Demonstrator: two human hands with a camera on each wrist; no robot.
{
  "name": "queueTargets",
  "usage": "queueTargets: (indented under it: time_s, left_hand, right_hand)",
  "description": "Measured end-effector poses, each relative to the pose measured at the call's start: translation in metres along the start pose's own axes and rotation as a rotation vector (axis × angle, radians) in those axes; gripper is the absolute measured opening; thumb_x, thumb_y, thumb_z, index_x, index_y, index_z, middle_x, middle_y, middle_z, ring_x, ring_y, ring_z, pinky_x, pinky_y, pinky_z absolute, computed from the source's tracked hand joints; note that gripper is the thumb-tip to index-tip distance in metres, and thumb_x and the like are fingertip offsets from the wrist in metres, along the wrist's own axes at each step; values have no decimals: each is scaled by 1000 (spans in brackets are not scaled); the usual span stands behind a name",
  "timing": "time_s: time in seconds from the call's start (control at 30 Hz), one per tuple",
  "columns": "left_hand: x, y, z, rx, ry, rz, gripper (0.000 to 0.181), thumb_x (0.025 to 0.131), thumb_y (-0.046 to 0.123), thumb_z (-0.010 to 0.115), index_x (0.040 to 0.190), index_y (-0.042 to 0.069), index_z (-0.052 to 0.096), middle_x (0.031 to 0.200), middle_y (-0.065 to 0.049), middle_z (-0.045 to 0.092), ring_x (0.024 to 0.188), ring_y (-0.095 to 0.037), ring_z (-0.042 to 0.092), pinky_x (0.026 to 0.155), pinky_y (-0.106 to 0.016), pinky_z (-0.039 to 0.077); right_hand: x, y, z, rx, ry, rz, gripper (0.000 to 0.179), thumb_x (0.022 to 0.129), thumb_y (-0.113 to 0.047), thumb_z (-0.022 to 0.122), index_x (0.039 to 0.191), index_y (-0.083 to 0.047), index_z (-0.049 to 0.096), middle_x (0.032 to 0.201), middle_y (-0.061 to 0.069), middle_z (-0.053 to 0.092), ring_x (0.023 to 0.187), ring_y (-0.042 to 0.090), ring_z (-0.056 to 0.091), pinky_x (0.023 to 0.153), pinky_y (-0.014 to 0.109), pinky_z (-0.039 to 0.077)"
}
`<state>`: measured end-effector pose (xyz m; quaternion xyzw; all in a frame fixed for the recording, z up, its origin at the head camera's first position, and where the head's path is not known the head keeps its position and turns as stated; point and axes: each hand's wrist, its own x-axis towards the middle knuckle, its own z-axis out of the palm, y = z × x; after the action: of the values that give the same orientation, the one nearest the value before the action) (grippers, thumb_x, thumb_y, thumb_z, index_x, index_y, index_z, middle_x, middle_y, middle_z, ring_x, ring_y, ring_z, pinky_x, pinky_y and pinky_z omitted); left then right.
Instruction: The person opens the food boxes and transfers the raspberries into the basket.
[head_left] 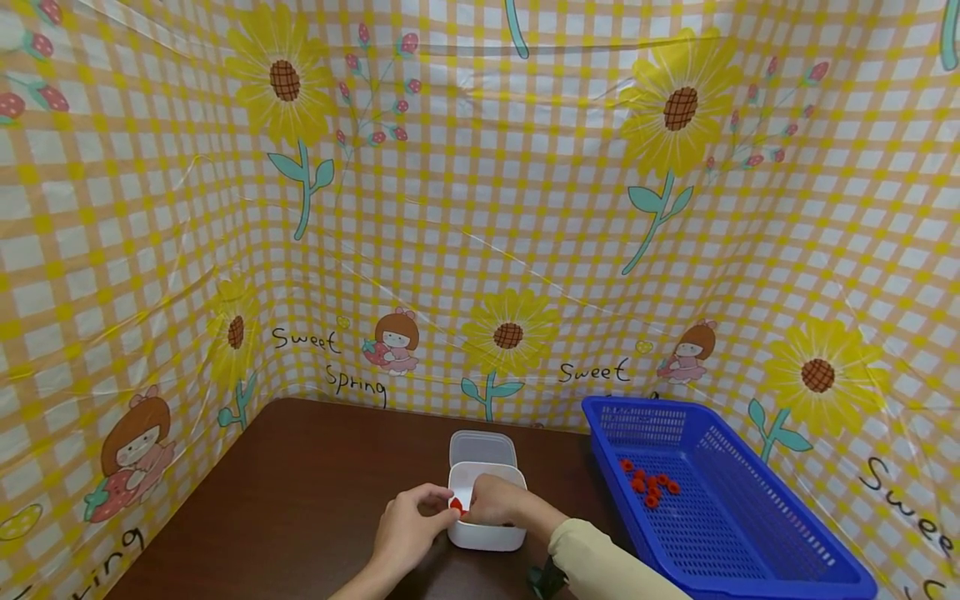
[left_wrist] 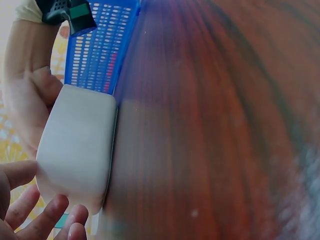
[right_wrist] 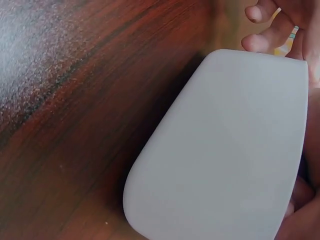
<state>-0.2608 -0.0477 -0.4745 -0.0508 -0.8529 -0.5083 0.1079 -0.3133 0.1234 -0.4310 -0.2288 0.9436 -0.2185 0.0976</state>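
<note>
A white box [head_left: 487,537] stands on the table, its mouth facing up. My right hand [head_left: 498,500] reaches down inside it, with the fingertips hidden. At the box's left rim is my left hand [head_left: 412,525], its fingers spread and loosely bent, thumb at the edge. Small red pieces [head_left: 457,504] show inside the box between the two hands; whether the right fingers hold one is hidden. In the left wrist view, the left hand [left_wrist: 37,212] is beside the box wall [left_wrist: 77,145]. The box wall [right_wrist: 220,145] covers most of the right hand in the right wrist view.
A translucent grey lid [head_left: 482,448] lies just behind the box. To the right stands a blue plastic basket [head_left: 720,533] with several small red ring-like pieces [head_left: 652,483] in it. A checked, sunflower-printed cloth [head_left: 480,208] surrounds the dark wooden table [head_left: 322,475].
</note>
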Motion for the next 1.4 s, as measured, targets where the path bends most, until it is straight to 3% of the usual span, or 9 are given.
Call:
queueTargets:
  time_s: [0.23,0.43,0.57,0.73,1.17,1.4]
  left_hand:
    - [0,-1,0,0,-9,2,26,80,35,83,102,23,77,85,13,71,67,-4,55,59,-28,41]
    - [1,-2,0,-3,-8,5,28,80,38,83,103,23,77,85,13,71,66,-4,56,59,-28,41]
    - [1,-2,1,-9,-13,-2,27,81,37,82,103,22,77,84,13,70,65,-4,56,58,-27,41]
    - [1,-1,1,-10,-9,1,25,81,33,82,102,21,77,83,12,70,66,-5,56,58,-28,41]
    - [1,0,0,-17,-21,-3,25,83,33,81,104,21,77,88,9,72,65,-6,57,58,-29,42]
    - [2,-1,0,-12,-20,-14,25,83,34,81,104,21,77,88,9,72,64,-7,56,59,-30,42]
  right_hand:
    - [3,2,4,22,55,8,47,76,-17,71,46,-20,36,43,-14,25,42,6,24,44,23,17]
    - [2,5,8,55,133,-23,45,80,-19,74,44,-16,47,41,-15,28,42,5,26,43,22,17]
    - [1,8,9,102,123,-9,41,76,-19,78,45,-14,52,41,-15,32,43,6,29,43,22,19]
    - [1,8,7,117,108,-36,41,72,-15,80,45,-15,49,43,-15,32,45,5,30,45,21,20]
    - [4,12,14,78,239,-41,33,66,-10,81,43,-9,56,42,-15,30,44,6,29,43,22,20]
    - [5,12,16,119,224,-37,26,65,-11,84,48,-7,66,43,-16,37,47,6,34,45,21,26]
